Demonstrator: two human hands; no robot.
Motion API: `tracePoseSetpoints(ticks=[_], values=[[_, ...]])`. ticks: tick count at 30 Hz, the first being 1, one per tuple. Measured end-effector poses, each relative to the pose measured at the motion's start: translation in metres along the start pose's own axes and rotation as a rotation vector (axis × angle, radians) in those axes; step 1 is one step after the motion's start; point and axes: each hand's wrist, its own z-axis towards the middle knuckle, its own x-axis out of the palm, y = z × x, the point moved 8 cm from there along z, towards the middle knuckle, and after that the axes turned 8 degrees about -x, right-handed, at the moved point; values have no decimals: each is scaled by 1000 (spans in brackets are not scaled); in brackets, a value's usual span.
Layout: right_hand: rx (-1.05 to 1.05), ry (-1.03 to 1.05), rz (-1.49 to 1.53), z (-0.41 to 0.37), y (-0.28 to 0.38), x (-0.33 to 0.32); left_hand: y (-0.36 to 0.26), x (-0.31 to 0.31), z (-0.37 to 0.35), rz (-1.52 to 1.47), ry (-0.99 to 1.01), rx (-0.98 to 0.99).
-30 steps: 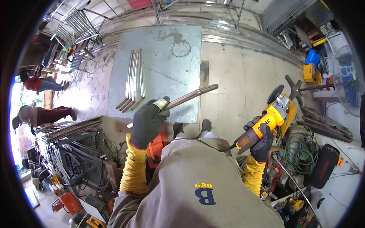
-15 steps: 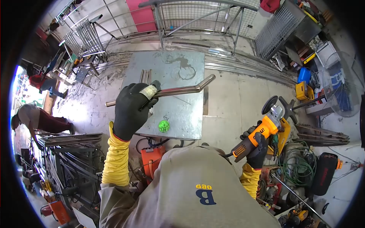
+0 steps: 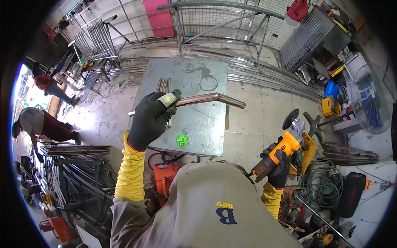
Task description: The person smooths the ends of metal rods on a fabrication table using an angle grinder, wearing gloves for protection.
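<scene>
My left hand (image 3: 149, 122), in a black glove with a yellow cuff, is closed around a bent metal tube (image 3: 198, 99). The tube is held over the metal-topped table (image 3: 202, 136), its angled end reaching past the right edge. Off to the right, my right hand (image 3: 280, 167), gloved alike, grips an orange and black angle grinder (image 3: 285, 146) by its body. The grinder's dark disc (image 3: 290, 119) points up and away from the tube. Behind my left hand, several short metal tubes (image 3: 163, 84) lie on the table, partly hidden. A round green item (image 3: 182, 140) rests near the table's front edge.
Long metal bars (image 3: 264, 76) lie on the floor beyond the table. A metal frame (image 3: 219, 25) stands at the back. A pedestal fan (image 3: 370, 99) and coiled green hose (image 3: 324, 188) are at right. A person (image 3: 41, 124) bends by stacked metal at left; another person (image 3: 47, 84) is behind.
The tube has turned in my left hand, so its angled end now slopes down to the right instead of up. The whole view has shifted slightly. The grinder stays in my right hand.
</scene>
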Motion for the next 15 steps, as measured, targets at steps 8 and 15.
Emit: tracePoseSetpoints(ticks=[8,15], values=[[-20,12,-57,-5,5,-2,-1,11,-2,-127,16,-30],[28,-5,-75,-2,2,-13,6,28,-8,-127,185,-271]])
